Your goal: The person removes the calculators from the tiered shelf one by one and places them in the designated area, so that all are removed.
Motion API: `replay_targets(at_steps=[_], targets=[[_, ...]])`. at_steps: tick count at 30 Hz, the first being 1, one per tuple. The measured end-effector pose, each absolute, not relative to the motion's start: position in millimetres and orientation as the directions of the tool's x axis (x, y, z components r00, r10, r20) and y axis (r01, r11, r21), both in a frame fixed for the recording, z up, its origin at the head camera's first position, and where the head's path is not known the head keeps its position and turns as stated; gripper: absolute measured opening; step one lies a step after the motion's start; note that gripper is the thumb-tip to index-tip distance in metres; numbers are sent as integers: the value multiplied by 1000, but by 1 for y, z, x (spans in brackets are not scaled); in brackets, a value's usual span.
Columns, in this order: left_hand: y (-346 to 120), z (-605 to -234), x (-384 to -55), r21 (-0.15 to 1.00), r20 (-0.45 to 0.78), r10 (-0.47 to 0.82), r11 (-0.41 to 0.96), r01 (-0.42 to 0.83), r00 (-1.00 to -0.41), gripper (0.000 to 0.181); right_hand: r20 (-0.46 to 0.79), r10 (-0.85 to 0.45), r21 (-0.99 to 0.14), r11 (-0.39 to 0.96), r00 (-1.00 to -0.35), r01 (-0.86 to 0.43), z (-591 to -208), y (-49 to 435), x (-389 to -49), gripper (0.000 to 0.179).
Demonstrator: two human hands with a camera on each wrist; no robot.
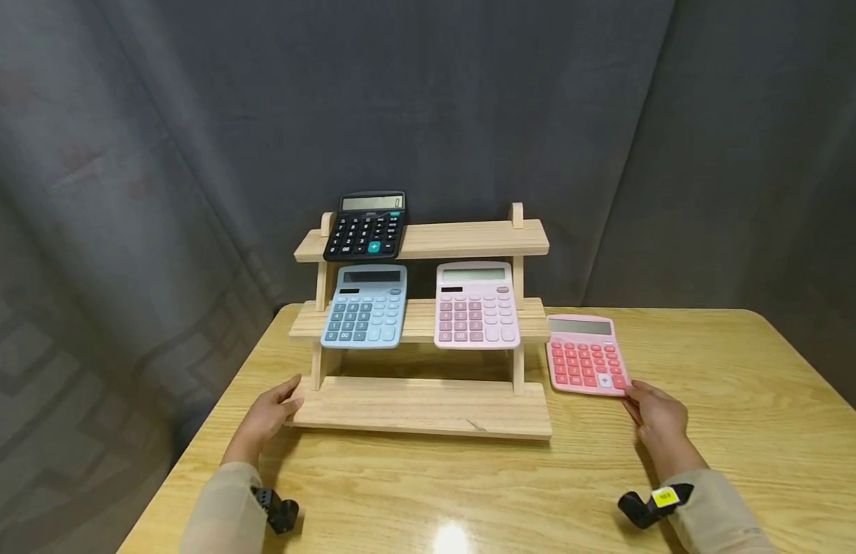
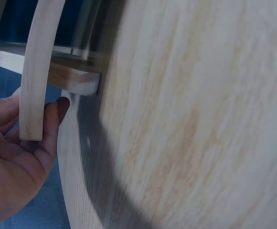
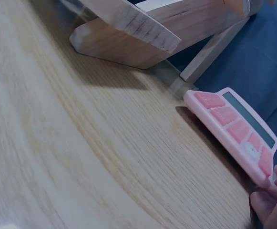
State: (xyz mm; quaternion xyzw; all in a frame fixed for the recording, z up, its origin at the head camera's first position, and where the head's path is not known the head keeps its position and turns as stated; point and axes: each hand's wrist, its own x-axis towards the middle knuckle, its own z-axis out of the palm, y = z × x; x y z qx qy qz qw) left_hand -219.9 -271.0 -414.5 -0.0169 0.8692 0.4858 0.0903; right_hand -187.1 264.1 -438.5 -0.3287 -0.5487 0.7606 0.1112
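My right hand (image 1: 662,419) pinches the lower right corner of a pink calculator (image 1: 586,354), just right of a three-tier wooden shelf (image 1: 428,408). In the right wrist view the calculator (image 3: 233,131) is tilted, with a shadow on the table below it. My left hand (image 1: 265,415) grips the left end of the bottom board; in the left wrist view, thumb and fingers lie on either side of the board (image 2: 35,95). A black calculator (image 1: 366,225) leans on the top tier. On the middle tier stand a light blue calculator (image 1: 364,306) and a pale pink calculator (image 1: 476,305).
The shelf stands on a wood-grain table (image 1: 712,369). Behind it hangs a dark grey curtain (image 1: 469,115). Each wrist wears a small black camera, one at the left sleeve (image 1: 223,508) and one at the right sleeve (image 1: 722,515).
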Motion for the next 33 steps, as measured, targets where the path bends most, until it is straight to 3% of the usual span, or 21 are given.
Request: replay_targets(at_steps=[2, 7, 9, 17, 24, 33], targets=[[-272, -415, -220, 848, -171, 61, 518, -115, -983, 52, -367, 538, -921, -325, -759, 215, -439, 265, -187, 17], [-271, -415, -221, 846, -150, 72, 526, -90, -986, 52, -350, 525, -935, -245, -776, 256, -439, 266, -188, 48], [-271, -415, -221, 845, -142, 73, 529, -83, -987, 52, -342, 522, -939, -214, -781, 268, -438, 267, -188, 50], [-271, -417, -221, 847, -152, 60, 522, -99, -987, 52, -370, 475, -913, -344, -799, 219, -427, 271, -186, 52], [-268, -414, -220, 849, -153, 59, 518, -101, -986, 53, -280, 432, -934, -330, -857, 138, -464, 300, -206, 79], [-268, -415, -220, 838, -141, 58, 539, -88, -988, 54, -207, 342, -922, -381, -916, 66, -464, 303, -214, 75]])
